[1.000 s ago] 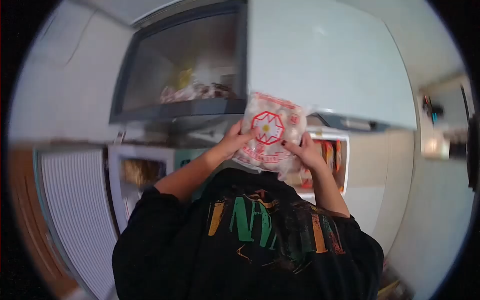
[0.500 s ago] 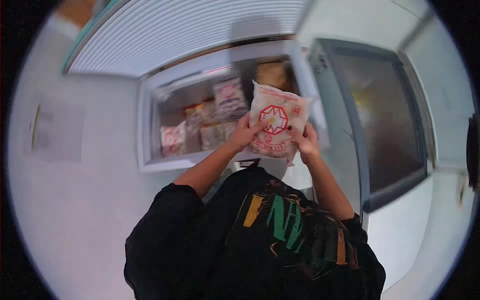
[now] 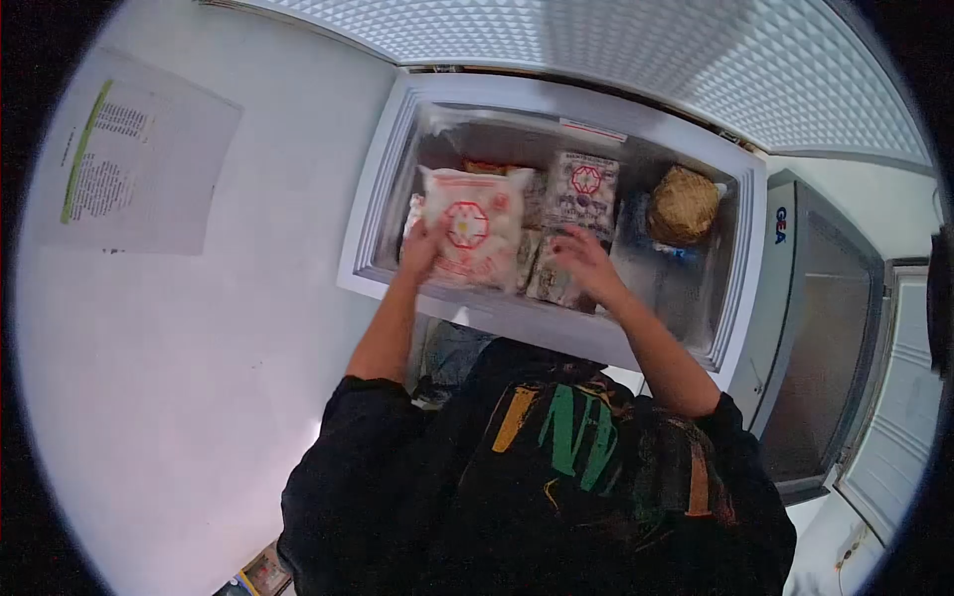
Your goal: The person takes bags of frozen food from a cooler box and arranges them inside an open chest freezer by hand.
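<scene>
A plump white plastic food bag (image 3: 482, 233) with a red octagon print is at the left side of an open chest freezer (image 3: 646, 343). At its lower left edge is my left hand (image 3: 422, 248), gripping it with the thumb over the front. My right hand (image 3: 586, 263) is apart from the bag, fingers spread, over smaller packs (image 3: 556, 276) in the middle. Behind that hand lies another printed pack (image 3: 584, 194), darker and also with a red octagon. Slight motion blur softens the bag and the right fingers.
A brown wrapped bundle (image 3: 684, 206) sits at the freezer's right end. The raised white lid (image 3: 636, 45) stands behind. To the right is a grey GEA cabinet (image 3: 815, 328) with a glass front. A paper sheet (image 3: 149, 159) hangs on the left wall.
The bag has moved from in front of my body into the freezer's left side. My right hand has let go of it and opened. The view has turned and shifted.
</scene>
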A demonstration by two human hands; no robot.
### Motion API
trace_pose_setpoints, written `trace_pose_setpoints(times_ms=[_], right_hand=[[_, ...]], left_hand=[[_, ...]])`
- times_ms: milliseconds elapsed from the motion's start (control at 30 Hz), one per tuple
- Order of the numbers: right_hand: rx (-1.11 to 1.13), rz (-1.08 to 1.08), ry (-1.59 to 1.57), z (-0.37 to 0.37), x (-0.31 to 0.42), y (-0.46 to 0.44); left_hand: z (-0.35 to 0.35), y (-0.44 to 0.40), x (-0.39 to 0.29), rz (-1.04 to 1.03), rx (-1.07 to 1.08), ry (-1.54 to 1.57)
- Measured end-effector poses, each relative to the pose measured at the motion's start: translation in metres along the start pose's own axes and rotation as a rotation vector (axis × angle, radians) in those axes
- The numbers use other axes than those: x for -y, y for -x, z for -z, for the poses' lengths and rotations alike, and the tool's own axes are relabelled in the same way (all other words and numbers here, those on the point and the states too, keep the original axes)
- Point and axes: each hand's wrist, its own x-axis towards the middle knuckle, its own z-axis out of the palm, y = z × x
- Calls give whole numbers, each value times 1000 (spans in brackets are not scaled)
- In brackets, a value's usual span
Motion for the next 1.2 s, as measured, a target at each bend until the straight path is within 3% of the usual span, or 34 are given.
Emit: trace_pose_setpoints(times_ms=[33,100,233,300,367,433,500,533,600,733,800,833,900,933,1000,1033,1100,1200], right_hand=[[0,-2,1,3,6,1],[-148,-255,-44,12,20,7],[-223,-323,-65,30,25,16],[-299,-331,-119,34,29,19],[-321,-322,-146,36,34,21],[-343,-313,-172,39,34,21],[-321,-253,-203,43,33,18],[-325,-257,-203,44,33,18],[-365,-282,-205,45,30,17],[-393,-280,-136,48,20,15],[-355,-265,-109,46,20,20],[-364,-264,-114,46,20,22],[-377,-238,-103,46,20,27],[-386,-238,-107,43,20,30],[-405,-259,-96,38,19,34],[-411,-257,-98,34,16,36],[-321,-217,-29,27,9,43],[-336,-176,-44,20,11,57]], left_hand=[[14,-7,-11,-21,-24,-80],[35,-7,-36,45,10,-37],[84,-57,22,97,-10,-90],[91,-61,31,109,16,-273],[117,-88,95,121,9,-269],[124,-99,112,133,2,-266],[109,-90,68,252,54,-879],[96,-81,47,255,60,-879],[71,-64,10,20,91,-1419],[65,-78,29,-30,-80,-1306],[54,-85,35,-370,-122,-1892],[37,-83,18,-379,-116,-1894],[-13,-66,-28,-274,-103,-1517],[-31,-62,-26,-281,-95,-1520],[-55,-59,-17,-489,95,-1727],[-53,-60,-12,-496,99,-1728],[-43,-66,2,-331,296,-1852],[-18,-77,23,-289,294,-1934]])
